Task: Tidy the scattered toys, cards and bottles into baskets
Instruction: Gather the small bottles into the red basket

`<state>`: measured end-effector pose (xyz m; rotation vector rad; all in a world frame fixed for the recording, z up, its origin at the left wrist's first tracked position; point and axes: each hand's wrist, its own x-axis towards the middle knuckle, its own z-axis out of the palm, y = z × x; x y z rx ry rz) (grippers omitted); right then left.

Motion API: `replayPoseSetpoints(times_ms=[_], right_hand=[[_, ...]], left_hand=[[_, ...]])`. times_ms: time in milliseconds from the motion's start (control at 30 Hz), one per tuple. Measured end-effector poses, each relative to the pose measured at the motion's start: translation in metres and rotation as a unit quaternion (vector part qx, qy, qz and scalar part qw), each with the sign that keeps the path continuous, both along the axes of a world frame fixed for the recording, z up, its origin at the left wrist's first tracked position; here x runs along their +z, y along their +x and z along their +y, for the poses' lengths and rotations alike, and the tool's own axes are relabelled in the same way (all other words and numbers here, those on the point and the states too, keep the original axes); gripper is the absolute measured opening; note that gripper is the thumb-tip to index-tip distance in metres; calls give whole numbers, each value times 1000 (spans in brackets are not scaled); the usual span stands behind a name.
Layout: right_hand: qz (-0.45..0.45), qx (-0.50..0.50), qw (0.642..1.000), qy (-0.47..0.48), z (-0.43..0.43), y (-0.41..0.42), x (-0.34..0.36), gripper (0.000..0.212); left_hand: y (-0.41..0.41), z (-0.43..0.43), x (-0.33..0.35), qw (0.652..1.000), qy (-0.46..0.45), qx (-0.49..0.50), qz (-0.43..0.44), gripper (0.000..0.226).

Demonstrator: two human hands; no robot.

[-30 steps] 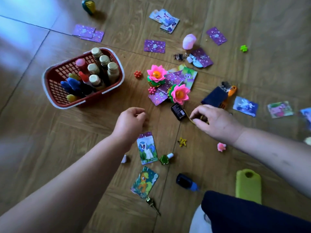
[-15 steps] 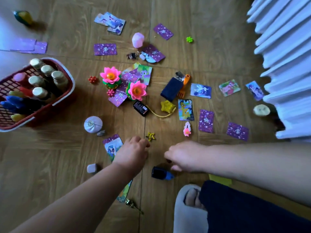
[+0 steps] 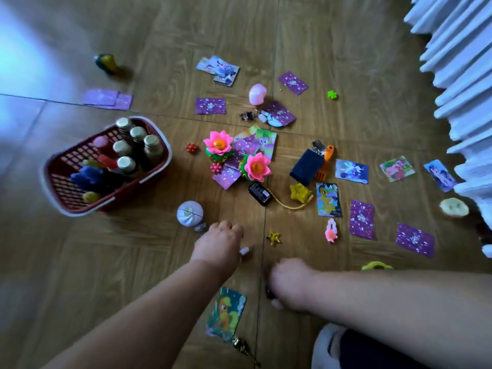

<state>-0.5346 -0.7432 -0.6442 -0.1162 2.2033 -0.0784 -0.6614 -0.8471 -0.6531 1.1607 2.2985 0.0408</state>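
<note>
Your red basket [image 3: 77, 153] stands on the wooden floor [image 3: 306, 35] at left, packed with upright gold-capped bottles [image 3: 125, 163] and blue, red and yellow toys [image 3: 87, 177]; cards [image 3: 210, 106] lie scattered to its right. Your right hand [image 3: 291, 284] curls round a small dark object [image 3: 269, 292] on the floor. Your left hand [image 3: 219, 246] has curled fingers, but whether it holds anything cannot be told.

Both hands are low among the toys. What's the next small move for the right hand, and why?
Probably lift the right hand with what looks like a small dark bottle under its curled fingers, and carry it towards the red basket, where other bottles already stand.
</note>
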Motion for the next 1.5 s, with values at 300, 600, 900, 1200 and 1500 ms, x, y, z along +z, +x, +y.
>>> replayPoseSetpoints(times_ms=[300,600,900,1200,1500], right_hand=[[169,-206,953,-146,-10,-141,52,42],[349,-253,879,-205,-82,-260,93,40],[409,-331,841,-126,-109,-341,88,29],[411,-345,838,-102,-113,-355,84,25],[335,-226,905,-132,-158,-348,76,23]], left_hand=[[-130,-71,71,990,-1,-19,142,27],[-238,-169,92,939,18,311,143,43],[-280,-185,63,927,153,324,111,38],[-289,-163,36,976,113,129,135,34],[-310,-188,36,944,174,279,35,28]])
